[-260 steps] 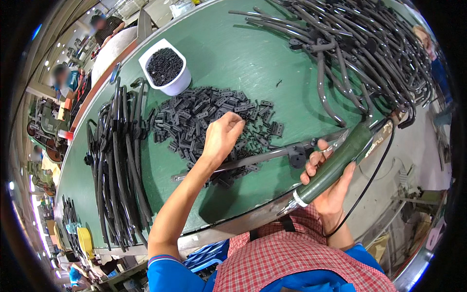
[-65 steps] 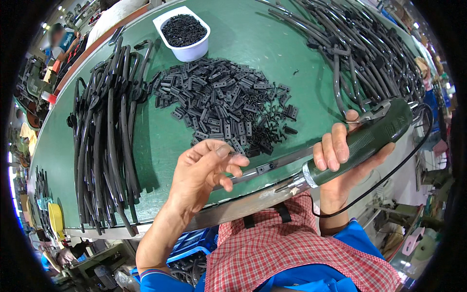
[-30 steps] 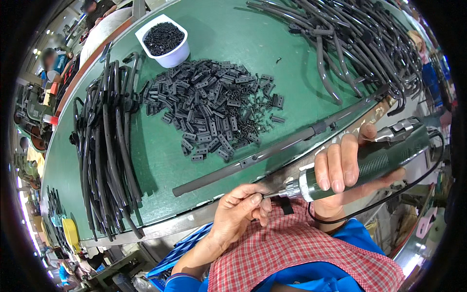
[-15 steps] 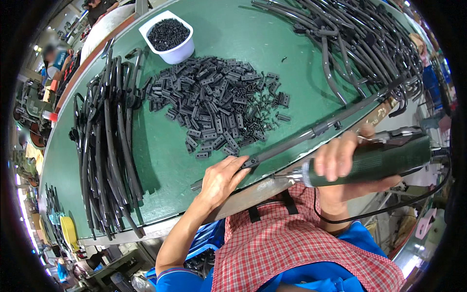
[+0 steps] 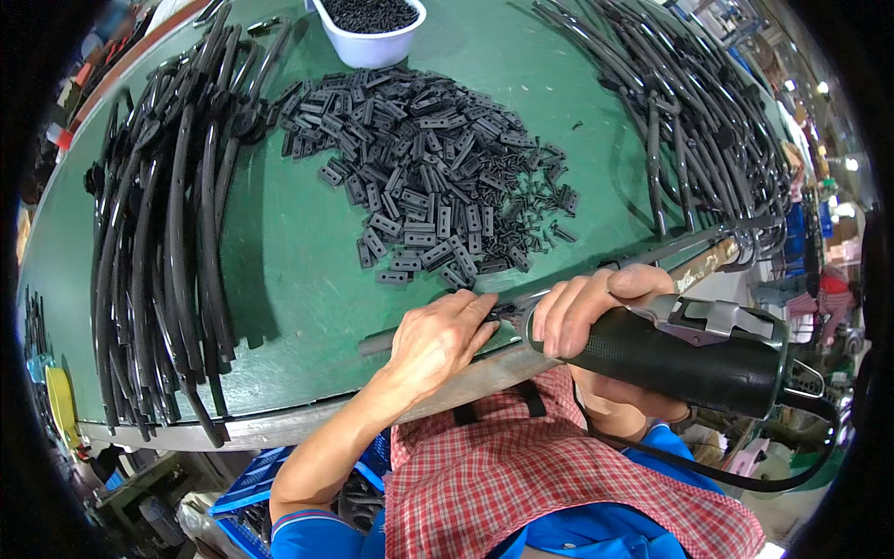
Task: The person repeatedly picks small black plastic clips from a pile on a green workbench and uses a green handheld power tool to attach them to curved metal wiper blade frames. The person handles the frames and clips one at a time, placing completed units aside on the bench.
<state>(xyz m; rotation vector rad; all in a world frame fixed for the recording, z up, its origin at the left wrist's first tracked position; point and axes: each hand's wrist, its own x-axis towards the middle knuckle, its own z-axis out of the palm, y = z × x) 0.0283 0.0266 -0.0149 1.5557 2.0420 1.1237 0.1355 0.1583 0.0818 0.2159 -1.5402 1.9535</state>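
My left hand (image 5: 436, 343) is closed round a dark metal tube (image 5: 376, 344) near the table's front edge and presses it down. The tube runs on to the right, partly behind my right hand. My right hand (image 5: 596, 312) grips a black corded power screwdriver (image 5: 684, 359), held nearly level. Its nose points left toward my left fingertips, close to the tube. Whether the bit touches a screw there is hidden by my fingers. Beyond my hands lies a pile of small black slotted blocks (image 5: 410, 177), with loose black screws (image 5: 521, 200) at its right side.
A white tub (image 5: 372, 47) of small black parts stands at the back. Bundles of dark bent tubes lie at the left (image 5: 172, 233) and the right (image 5: 694, 130) of the green table (image 5: 298, 373). The cord (image 5: 717, 477) loops below the screwdriver. A blue crate (image 5: 247, 503) sits under the table edge.
My right hand has brought the screwdriver left, its nose now against the spot by my left fingertips. My left hand stays on the tube. The whole view has shifted a little.
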